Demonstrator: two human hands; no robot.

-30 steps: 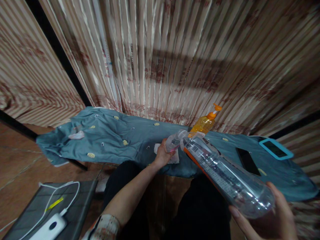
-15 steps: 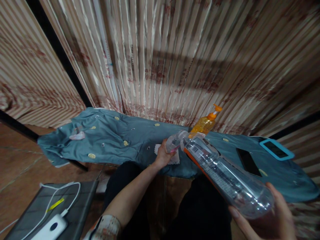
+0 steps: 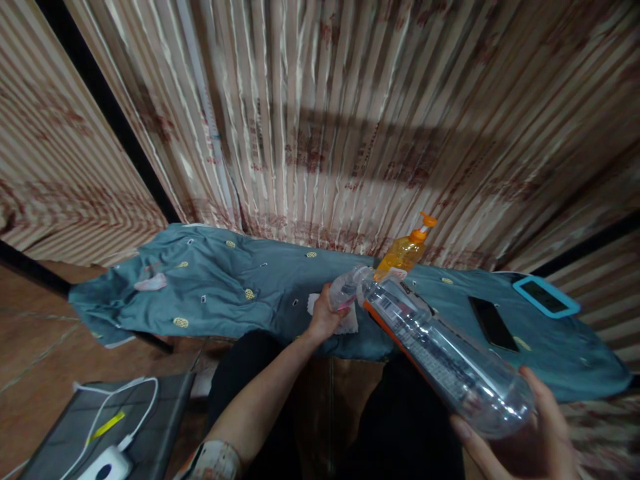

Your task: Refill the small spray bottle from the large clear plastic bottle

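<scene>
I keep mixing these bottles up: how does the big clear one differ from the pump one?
The large clear bottle is colorless, while the pump bottle shows yellow-orange contents. The large clear bottle tilts neck-down, its base in the right hand; the pump bottle rests on the cloth. The pump bottle has an orange pump head; the large clear bottle shows none. Both are see-through.

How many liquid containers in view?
3. Large clear bottle, tilted, its base in the right hand. Small clear container in the left hand, at the large one's neck. Orange pump bottle at the curtain side of the teal cloth.
</scene>
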